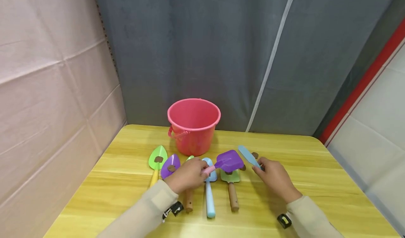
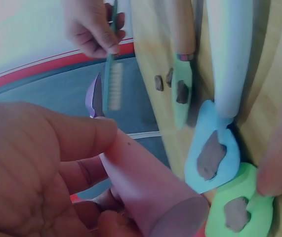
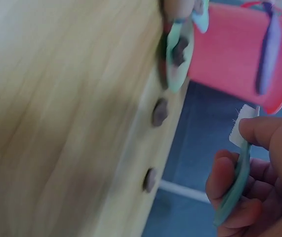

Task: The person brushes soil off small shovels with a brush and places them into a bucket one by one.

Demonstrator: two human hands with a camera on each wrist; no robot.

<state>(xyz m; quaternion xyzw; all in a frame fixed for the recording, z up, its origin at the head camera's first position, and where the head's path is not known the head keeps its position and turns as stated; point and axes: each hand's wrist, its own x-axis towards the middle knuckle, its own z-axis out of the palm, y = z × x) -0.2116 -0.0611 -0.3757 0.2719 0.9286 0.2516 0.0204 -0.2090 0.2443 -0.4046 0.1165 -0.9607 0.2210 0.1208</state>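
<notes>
My left hand (image 1: 189, 175) grips the pink handle (image 2: 150, 180) of a toy shovel with a purple blade (image 1: 229, 160), held above the table. My right hand (image 1: 276, 178) holds a blue brush (image 1: 248, 155) by its handle; its white bristles (image 3: 243, 124) show in the right wrist view. The brush head is close to the purple blade, and I cannot tell whether they touch. Under the purple blade lies a green shovel (image 1: 232, 176) with a wooden handle and a brown lump on it. Two brown lumps (image 3: 160, 112) rest on the table nearby.
A pink bucket (image 1: 197, 139) stands at the back of the table. Several more shovels lie in a row: a green one with a yellow handle (image 1: 158, 158), a purple one (image 1: 170, 165), a light blue one (image 1: 210, 199) and another green one (image 2: 239, 212), all with brown lumps.
</notes>
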